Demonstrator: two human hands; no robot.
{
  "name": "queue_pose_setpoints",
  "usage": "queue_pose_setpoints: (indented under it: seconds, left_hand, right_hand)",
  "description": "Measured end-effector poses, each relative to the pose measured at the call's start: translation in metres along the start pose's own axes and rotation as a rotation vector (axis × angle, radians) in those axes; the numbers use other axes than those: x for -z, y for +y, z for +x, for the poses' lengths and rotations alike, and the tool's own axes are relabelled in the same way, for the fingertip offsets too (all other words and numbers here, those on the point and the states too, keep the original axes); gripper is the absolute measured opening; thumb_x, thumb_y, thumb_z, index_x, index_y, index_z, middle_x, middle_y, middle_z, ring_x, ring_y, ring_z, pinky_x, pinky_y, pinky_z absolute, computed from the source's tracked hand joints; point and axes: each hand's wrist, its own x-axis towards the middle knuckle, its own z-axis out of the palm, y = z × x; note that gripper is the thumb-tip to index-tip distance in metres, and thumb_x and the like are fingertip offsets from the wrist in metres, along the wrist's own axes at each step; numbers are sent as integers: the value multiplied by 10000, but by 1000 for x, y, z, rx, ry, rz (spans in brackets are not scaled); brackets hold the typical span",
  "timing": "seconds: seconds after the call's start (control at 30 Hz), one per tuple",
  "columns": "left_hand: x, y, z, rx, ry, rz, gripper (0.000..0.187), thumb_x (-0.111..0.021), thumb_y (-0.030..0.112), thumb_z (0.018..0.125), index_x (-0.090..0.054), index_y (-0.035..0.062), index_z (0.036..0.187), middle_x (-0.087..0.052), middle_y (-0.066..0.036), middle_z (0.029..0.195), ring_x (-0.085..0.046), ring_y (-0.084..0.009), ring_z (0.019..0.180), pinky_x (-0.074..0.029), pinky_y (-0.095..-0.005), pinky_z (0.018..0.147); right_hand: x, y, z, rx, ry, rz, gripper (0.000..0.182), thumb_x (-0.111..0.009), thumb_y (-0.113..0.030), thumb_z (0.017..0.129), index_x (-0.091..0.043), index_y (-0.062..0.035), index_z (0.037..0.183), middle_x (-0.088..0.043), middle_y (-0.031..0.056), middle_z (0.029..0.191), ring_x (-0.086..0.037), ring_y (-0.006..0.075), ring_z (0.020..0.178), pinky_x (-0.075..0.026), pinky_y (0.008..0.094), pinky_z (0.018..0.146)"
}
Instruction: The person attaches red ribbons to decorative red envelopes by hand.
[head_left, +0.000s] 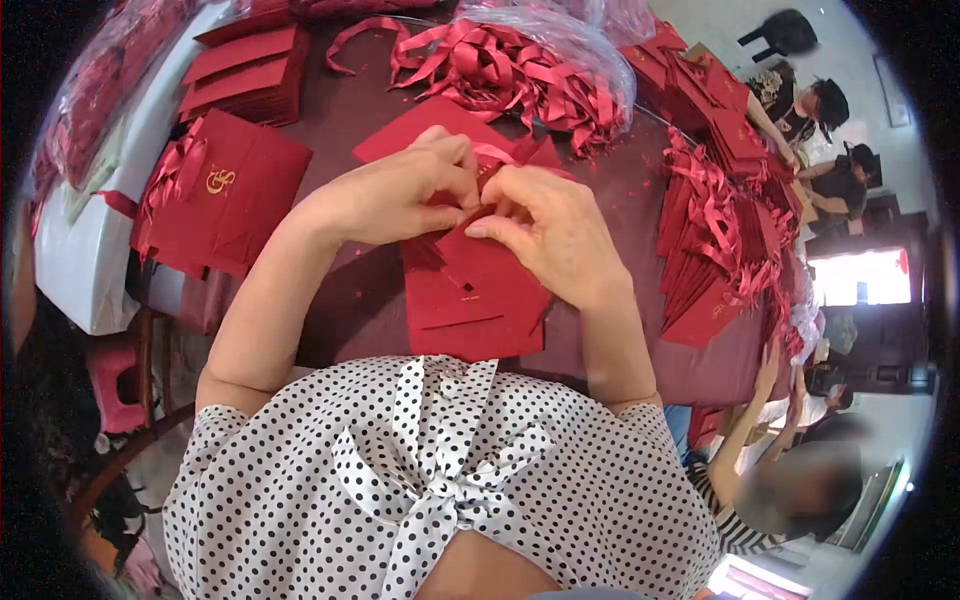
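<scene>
Both hands meet over red paper pieces at the middle of the table. My left hand (415, 190) is closed, its fingertips pinched at a red card piece with a pink ribbon (492, 152) beside them. Close against it, my right hand (555, 225) is closed too, thumb and fingers pressed together at the same piece. What exactly lies between the fingertips is hidden. Under the hands a red envelope (475, 310) with a slit and small print lies flat near the table's front edge. Another red sheet (390, 140) shows behind my left hand.
A heap of red ribbons (500, 70) lies at the back. Red bags with gold letters (235, 180) and a red stack (245, 75) are at the left. More ribboned red bags (710, 240) lie right. Several people sit beyond the right edge.
</scene>
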Motion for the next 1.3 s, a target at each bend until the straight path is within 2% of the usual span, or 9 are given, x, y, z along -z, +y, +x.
queue_pose_setpoints:
  seconds: [0.07,0.13,0.37,0.63,0.7,0.87,1.0,1.1,1.3]
  left_hand:
    - [-3,6,1,-49,39,60,88,-644,71,754,-600,36,822,-500,-69,928,-441,-261,993,-372,-362,886]
    - [-3,14,0,-127,68,201,105,-646,98,748,-582,38,805,-494,-75,923,-453,-276,995,-372,-383,884]
    - [-1,29,-3,-222,148,359,110,-619,136,770,-578,36,782,-505,-63,899,-482,-263,1005,-373,-393,879]
    - [21,15,-5,-256,-45,-126,200,-640,223,813,-593,37,757,-485,-58,848,-459,-260,911,-361,-370,846]
    - [25,3,-12,-153,177,-251,221,-668,241,811,-599,40,749,-470,-55,916,-458,-186,948,-361,-342,877]
    - [16,-11,-7,-57,-34,-628,147,-596,189,889,-612,51,843,-473,-90,1308,-472,-179,1122,-342,-314,975]
    - [-3,-8,-1,53,-100,-764,201,-561,225,937,-568,25,910,-610,-14,888,-568,-104,909,-439,-272,833]
    - [34,-19,-29,107,201,-772,196,-562,241,935,-555,48,901,-607,-22,838,-588,-83,754,-473,-212,641]
    - [38,-17,-33,-16,86,-994,231,-544,255,939,-523,29,897,-591,-75,646,-521,-105,505,-401,-214,462]
  right_hand:
    - [3,-4,-1,35,17,-108,250,-764,-143,736,-579,-23,853,-553,71,827,-566,155,606,-476,268,568]
    - [12,-13,-2,-52,-44,10,226,-721,-158,768,-552,-37,857,-523,104,905,-592,292,712,-478,378,613]
    - [21,-23,-3,-61,-111,12,195,-692,-150,799,-547,-25,836,-564,133,719,-572,304,668,-457,376,599]
    - [28,-31,-9,111,-131,96,177,-732,-159,753,-618,-29,789,-574,98,735,-585,266,667,-460,352,593]
    - [37,-36,-14,71,-152,199,173,-748,-143,732,-626,-35,791,-579,85,748,-589,251,667,-462,341,585]
    - [41,-40,-16,103,-142,181,175,-750,-139,727,-626,-31,787,-583,77,736,-594,243,670,-471,334,595]
    - [45,-36,-17,156,-175,203,192,-752,-162,730,-626,-30,789,-591,78,750,-596,236,673,-471,334,592]
    - [62,-29,-19,142,-60,176,235,-767,-211,730,-630,-38,812,-595,70,780,-584,196,642,-447,306,548]
    - [62,-33,-16,36,-121,185,564,-859,-428,531,-564,-47,824,-505,61,731,-512,198,583,-413,301,521]
